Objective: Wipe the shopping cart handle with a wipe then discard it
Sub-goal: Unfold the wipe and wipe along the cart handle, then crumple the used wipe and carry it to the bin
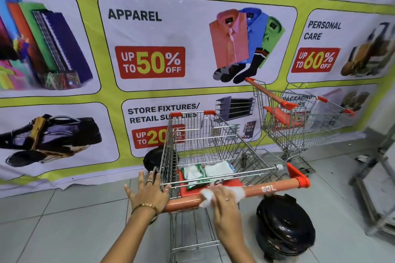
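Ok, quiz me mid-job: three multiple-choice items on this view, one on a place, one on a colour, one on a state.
1. Where is the black bin?
A. inside the cart
B. on the floor, right of the cart
C. on a shelf

2. What colour is the cart handle?
A. blue
B. green
C. orange

3. What is the right hand doing?
A. pressing a wipe on the handle
B. hanging empty
C. holding a bottle

Answers:
1 B, the black bin stands on the tiles below the handle's right end.
2 C, the cart handle is orange.
3 A, the right hand presses the wipe against the bar.
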Action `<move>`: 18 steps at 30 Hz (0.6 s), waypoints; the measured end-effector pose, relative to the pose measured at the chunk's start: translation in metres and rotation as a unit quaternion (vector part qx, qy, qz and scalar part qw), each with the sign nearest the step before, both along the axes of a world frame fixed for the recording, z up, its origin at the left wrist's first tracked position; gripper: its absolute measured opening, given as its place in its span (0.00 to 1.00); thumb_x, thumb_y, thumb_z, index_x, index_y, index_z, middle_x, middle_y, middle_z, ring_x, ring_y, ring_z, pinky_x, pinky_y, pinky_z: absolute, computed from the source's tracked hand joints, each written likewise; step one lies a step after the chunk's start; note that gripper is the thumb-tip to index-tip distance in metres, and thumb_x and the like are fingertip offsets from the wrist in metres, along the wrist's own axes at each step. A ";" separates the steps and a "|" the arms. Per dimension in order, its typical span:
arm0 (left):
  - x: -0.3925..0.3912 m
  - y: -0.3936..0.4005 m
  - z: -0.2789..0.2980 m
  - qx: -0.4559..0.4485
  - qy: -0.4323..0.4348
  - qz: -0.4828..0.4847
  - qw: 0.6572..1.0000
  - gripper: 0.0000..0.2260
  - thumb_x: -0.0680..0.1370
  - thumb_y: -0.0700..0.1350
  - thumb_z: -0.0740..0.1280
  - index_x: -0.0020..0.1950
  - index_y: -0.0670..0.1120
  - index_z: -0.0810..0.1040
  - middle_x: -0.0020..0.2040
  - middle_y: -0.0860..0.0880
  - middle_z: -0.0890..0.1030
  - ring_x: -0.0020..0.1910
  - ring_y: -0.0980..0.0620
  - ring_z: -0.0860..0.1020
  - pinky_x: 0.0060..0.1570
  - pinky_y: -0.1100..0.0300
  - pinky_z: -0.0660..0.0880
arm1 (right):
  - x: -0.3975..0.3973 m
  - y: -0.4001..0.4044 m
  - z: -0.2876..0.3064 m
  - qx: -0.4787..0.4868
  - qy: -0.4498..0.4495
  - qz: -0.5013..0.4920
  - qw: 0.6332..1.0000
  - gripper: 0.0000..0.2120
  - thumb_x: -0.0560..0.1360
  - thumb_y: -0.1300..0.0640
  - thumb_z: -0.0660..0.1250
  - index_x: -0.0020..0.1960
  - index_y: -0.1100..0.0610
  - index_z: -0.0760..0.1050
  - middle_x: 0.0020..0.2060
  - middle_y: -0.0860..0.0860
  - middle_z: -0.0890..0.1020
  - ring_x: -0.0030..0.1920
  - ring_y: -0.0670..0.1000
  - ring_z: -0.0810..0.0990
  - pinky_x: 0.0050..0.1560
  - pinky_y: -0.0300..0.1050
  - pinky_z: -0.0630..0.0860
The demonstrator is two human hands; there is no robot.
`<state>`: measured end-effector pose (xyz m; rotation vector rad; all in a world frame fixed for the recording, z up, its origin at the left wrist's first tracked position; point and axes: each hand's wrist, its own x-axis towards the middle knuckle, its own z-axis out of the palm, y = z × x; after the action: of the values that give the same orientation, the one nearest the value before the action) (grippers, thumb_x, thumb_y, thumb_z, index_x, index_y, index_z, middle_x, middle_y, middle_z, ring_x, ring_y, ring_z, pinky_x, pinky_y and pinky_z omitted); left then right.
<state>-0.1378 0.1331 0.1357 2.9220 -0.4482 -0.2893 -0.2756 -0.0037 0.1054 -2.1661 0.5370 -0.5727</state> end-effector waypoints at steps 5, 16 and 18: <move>0.000 -0.002 0.007 0.001 0.020 -0.020 1.000 0.26 0.79 0.57 0.48 0.76 0.52 0.49 0.78 0.52 0.46 0.77 0.49 0.40 0.70 0.33 0.41 | -0.004 0.010 0.035 0.245 -0.116 -0.009 0.962 0.23 0.69 0.30 0.50 0.48 0.45 0.72 0.47 0.51 0.79 0.46 0.47 0.77 0.46 0.31 0.73; -0.040 -0.108 0.083 -0.411 0.242 -0.240 0.846 0.25 0.71 0.59 0.67 0.57 0.42 0.80 0.55 0.47 0.81 0.48 0.59 0.77 0.40 0.75 0.72 | -0.070 -0.111 0.149 0.201 -0.214 -0.080 0.953 0.10 0.70 0.63 0.69 0.33 0.53 0.82 0.30 0.46 0.82 0.35 0.51 0.77 0.31 0.39 0.75; -0.049 -0.141 0.089 -0.420 0.274 -0.264 0.824 0.11 0.74 0.47 0.68 0.54 0.46 0.81 0.53 0.50 0.82 0.47 0.59 0.78 0.45 0.74 0.74 | -0.090 -0.138 0.175 0.148 -0.213 -0.064 0.964 0.11 0.69 0.65 0.70 0.32 0.52 0.82 0.28 0.46 0.83 0.32 0.47 0.78 0.34 0.37 0.75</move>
<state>-0.1865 -0.0082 0.2247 1.7079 -0.9673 -0.7465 -0.3654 -0.1414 0.2802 -1.6707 0.4904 -0.9389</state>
